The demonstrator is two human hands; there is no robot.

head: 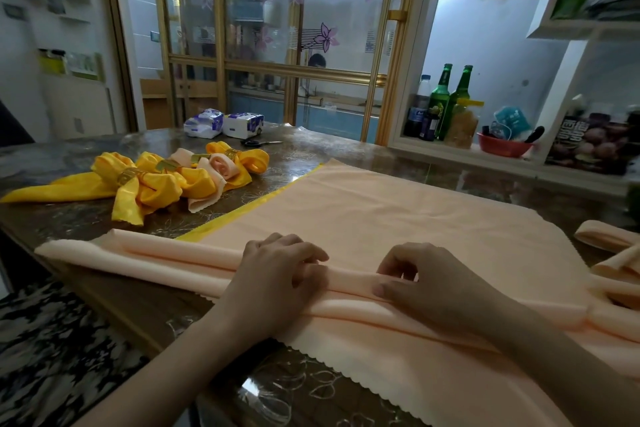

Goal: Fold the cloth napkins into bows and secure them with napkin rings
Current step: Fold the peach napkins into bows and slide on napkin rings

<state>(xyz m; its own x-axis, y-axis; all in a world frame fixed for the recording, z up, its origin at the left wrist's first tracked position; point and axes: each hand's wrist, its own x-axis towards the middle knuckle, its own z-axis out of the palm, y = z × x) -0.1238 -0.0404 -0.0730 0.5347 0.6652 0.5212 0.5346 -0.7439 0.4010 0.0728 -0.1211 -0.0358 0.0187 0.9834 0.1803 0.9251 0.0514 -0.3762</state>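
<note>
Two hands are working one long pleat, but the biggest thing first: the table is carrying a peach napkin, which is lying spread flat across its near half with a yellow cloth peeking out along its left side. Near the person, the napkin is gathering into a folded ridge running left to right. Farther back on the left, a heap of finished bows is sitting well apart from the work. The left hand is curling its fingers over the ridge and gripping it. The right hand, just beside it, is bending its fingers over the top with the thumb lying along the near side, though how tightly it is pinching is hard to tell. Smallest, a gold napkin ring is cinching one yellow bow. The fabric is looking light, soft and limp, and it is probably sliding easily on the glossy top. Pinching the crest of the fold near its middle is looking like the surest hold.
</note>
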